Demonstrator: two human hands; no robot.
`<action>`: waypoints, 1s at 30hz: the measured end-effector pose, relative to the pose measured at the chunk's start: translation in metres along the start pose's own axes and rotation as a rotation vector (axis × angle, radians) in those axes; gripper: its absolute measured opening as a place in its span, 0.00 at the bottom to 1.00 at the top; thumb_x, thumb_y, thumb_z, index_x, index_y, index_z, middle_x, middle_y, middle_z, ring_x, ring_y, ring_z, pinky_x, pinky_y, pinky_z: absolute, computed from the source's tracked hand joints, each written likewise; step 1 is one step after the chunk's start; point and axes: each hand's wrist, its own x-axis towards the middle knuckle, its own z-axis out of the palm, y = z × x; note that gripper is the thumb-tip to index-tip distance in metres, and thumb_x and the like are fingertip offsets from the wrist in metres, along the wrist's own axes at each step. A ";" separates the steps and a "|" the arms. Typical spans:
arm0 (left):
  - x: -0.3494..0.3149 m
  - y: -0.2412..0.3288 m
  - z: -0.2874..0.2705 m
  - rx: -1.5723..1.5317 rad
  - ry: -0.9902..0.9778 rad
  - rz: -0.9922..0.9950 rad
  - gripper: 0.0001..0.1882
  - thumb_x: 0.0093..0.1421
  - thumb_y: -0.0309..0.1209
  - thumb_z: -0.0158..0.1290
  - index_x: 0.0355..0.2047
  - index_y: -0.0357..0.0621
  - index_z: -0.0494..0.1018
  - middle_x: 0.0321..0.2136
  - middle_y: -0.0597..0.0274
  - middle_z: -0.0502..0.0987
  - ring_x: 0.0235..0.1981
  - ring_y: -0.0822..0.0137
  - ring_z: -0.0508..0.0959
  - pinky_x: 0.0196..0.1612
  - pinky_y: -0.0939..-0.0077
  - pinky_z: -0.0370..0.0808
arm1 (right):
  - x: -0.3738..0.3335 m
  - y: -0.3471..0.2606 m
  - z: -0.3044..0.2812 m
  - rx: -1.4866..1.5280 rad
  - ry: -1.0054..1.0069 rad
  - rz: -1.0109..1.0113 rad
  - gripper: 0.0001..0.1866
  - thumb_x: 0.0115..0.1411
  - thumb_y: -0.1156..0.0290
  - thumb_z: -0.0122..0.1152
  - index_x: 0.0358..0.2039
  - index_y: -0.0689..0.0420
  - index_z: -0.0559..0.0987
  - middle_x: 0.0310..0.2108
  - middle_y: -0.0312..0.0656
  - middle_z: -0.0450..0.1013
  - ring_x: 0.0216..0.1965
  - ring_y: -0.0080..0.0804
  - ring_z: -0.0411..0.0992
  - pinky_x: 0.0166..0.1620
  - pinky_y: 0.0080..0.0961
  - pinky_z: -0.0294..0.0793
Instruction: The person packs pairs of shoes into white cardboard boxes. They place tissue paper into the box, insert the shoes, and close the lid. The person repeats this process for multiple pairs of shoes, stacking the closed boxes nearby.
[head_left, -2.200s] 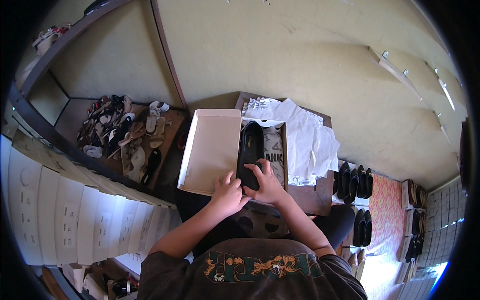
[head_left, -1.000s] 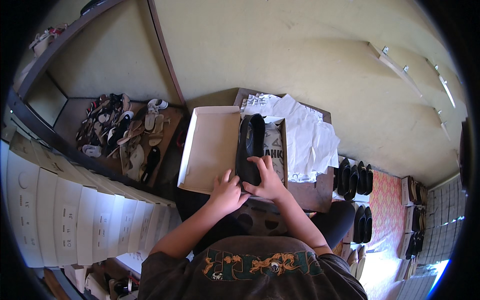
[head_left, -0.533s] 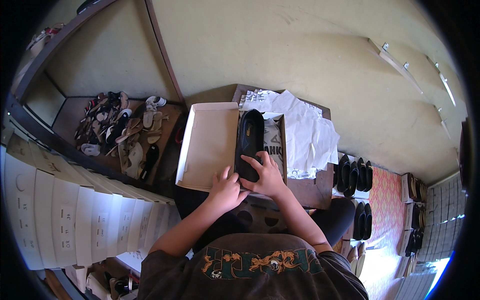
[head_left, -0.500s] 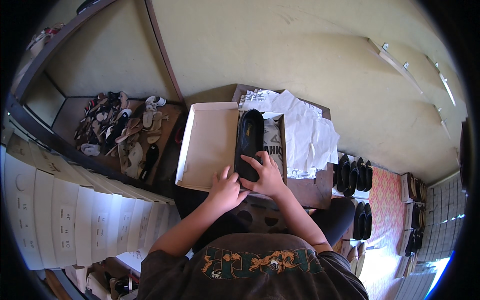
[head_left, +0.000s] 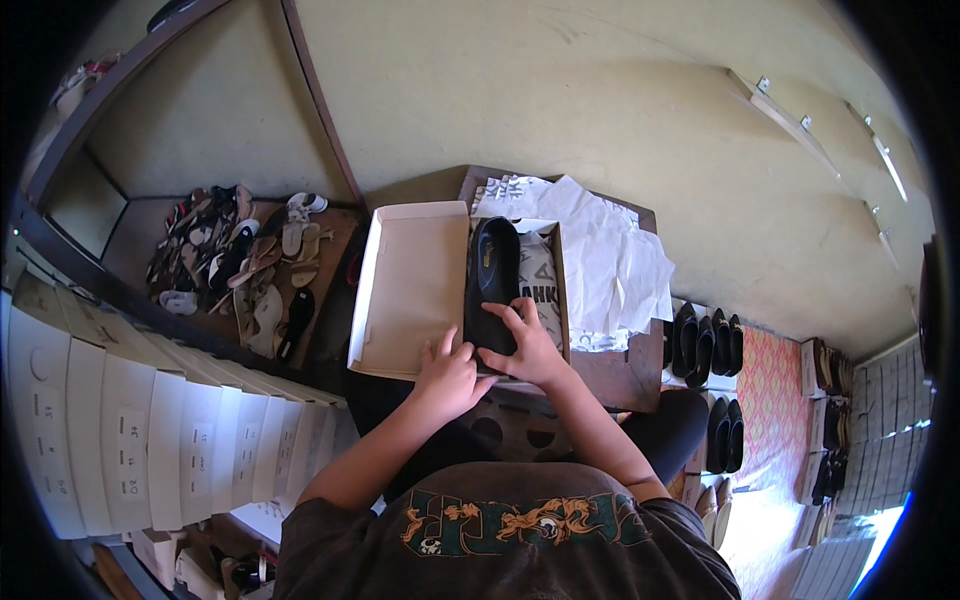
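An open shoe box with a lid (head_left: 412, 290) folded out to the left lies on a small dark table (head_left: 600, 378). A black slip-on shoe (head_left: 493, 262) rests in the left part of the box, its opening toward the far end. My right hand (head_left: 530, 352) grips the near part of this shoe between thumb and fingers. At the near edge of the box, my left hand (head_left: 447, 382) is closed on the cardboard where lid and box meet, its thumb pointing to the right. Printed tissue paper (head_left: 541, 280) fills the box's right side and hides whatever is under it.
Loose white paper sheets (head_left: 615, 265) cover the table to the right. White shoe boxes (head_left: 150, 440) are stacked at the left, below a shelf with a heap of sandals (head_left: 225, 245). Black shoes (head_left: 697, 340) stand in rows at the right, beside a red patterned floor covering (head_left: 765, 380).
The view has shifted slightly, moving the scene a little left. My right hand's fingers sit a bit closer round the near end of the shoe; the left hand stays at the box edge.
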 end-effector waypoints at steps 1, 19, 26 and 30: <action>0.000 0.000 0.001 -0.005 -0.017 -0.011 0.24 0.54 0.48 0.50 0.30 0.34 0.77 0.38 0.53 0.72 0.56 0.47 0.59 0.49 0.43 0.59 | 0.000 0.003 0.001 0.044 -0.005 0.009 0.36 0.41 0.60 0.68 0.53 0.51 0.67 0.42 0.52 0.57 0.41 0.48 0.64 0.43 0.34 0.70; 0.000 0.000 0.003 0.020 -0.002 -0.024 0.25 0.54 0.49 0.50 0.30 0.35 0.77 0.39 0.54 0.71 0.56 0.48 0.58 0.49 0.48 0.61 | 0.001 0.005 0.006 0.010 -0.002 0.064 0.35 0.37 0.64 0.66 0.51 0.49 0.69 0.43 0.55 0.57 0.45 0.53 0.61 0.50 0.37 0.67; 0.009 -0.001 -0.018 -0.030 -0.142 -0.033 0.23 0.56 0.47 0.48 0.30 0.37 0.76 0.39 0.53 0.72 0.54 0.49 0.61 0.47 0.47 0.63 | 0.001 0.005 0.006 -0.027 -0.005 0.097 0.33 0.39 0.61 0.63 0.51 0.46 0.70 0.44 0.60 0.57 0.48 0.58 0.60 0.50 0.44 0.66; 0.038 -0.037 -0.007 -0.016 -0.372 0.171 0.17 0.56 0.40 0.46 0.28 0.37 0.75 0.34 0.51 0.74 0.44 0.50 0.71 0.45 0.54 0.68 | 0.000 0.004 0.010 -0.059 -0.003 0.049 0.31 0.40 0.63 0.61 0.50 0.45 0.71 0.43 0.56 0.56 0.47 0.53 0.60 0.51 0.40 0.65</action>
